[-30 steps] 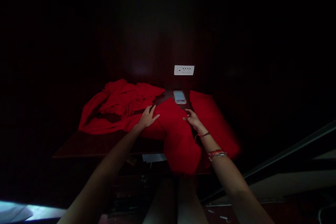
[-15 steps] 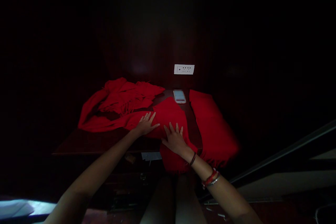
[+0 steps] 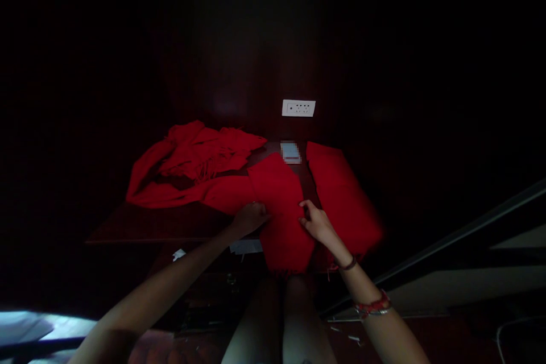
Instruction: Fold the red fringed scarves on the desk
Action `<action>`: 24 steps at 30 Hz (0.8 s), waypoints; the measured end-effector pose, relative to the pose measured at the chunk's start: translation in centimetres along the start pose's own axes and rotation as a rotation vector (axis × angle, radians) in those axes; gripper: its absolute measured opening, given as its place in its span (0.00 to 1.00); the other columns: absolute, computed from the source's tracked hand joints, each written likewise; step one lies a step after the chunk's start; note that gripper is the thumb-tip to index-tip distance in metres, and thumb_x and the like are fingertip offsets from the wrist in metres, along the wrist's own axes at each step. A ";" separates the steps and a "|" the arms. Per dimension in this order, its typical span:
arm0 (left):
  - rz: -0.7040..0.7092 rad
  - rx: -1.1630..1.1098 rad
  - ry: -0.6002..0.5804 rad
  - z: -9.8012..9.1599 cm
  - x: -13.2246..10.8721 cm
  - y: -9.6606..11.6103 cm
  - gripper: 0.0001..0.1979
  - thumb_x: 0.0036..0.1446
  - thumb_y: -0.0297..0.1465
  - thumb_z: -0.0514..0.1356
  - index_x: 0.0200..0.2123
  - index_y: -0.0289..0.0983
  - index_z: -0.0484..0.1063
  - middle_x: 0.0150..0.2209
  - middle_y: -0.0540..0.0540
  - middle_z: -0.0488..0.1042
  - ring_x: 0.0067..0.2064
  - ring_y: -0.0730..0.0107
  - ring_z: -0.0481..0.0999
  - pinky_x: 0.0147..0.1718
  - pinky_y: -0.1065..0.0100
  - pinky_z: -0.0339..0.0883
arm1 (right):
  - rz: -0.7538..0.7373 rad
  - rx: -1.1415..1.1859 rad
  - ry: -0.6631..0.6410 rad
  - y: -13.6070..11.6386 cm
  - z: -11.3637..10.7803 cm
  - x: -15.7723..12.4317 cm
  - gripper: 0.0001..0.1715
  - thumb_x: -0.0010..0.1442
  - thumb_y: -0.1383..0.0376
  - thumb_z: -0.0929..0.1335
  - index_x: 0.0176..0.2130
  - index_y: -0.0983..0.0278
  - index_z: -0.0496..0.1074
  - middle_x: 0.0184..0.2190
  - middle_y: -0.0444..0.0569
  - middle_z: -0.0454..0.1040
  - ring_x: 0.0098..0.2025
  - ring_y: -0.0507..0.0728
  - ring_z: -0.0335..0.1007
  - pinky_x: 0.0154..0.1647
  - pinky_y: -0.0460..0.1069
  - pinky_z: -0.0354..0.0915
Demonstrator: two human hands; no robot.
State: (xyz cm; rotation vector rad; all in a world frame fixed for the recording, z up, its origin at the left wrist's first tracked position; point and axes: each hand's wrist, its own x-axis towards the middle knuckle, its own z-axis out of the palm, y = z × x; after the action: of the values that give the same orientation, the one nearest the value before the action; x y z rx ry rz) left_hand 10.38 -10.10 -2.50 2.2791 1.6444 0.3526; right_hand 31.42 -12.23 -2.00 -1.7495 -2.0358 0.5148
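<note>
Flanking the red cloth (image 3: 281,187) draped over the edge of the table (image 3: 140,223), two hands seem to steady its sides: left hand (image 3: 251,218) curled, grip unclear in dimness; right hand (image 3: 315,223) slightly parted.

dk R wristband (image 3: 349,265), red + slvr bracelets (image 3: 374,305)

From my end, the pale flat object (image 3: 290,152) is blurred into blocks. The left hand (image 3: 251,217) curls its fingertips out of my sight, so I can't tell its grip. The bottom edge cuts both forearms (image 3: 386,324); white scraps (image 3: 354,339) are too small to identify.
</note>
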 end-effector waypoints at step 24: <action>-0.018 0.132 -0.010 -1.4 0.1 0.1 0.18 0.49 0.45 0.48 0.25 0.35 0.64 0.25 0.47 0.68 0.29 0.67 0.67 0.24 0.70 0.56 | -0.025 0.180 0.098 0.2 0.2 0.4 0.32 0.39 0.74 0.63 0.47 0.64 0.63 0.29 0.44 0.66 0.29 0.50 0.61 0.32 0.44 0.60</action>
State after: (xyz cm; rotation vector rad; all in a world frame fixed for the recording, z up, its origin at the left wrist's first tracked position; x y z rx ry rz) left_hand 9.96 -9.86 -1.18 2.3550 1.7294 0.2340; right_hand 31.37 -11.84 -2.26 -1.6091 -1.8804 0.5739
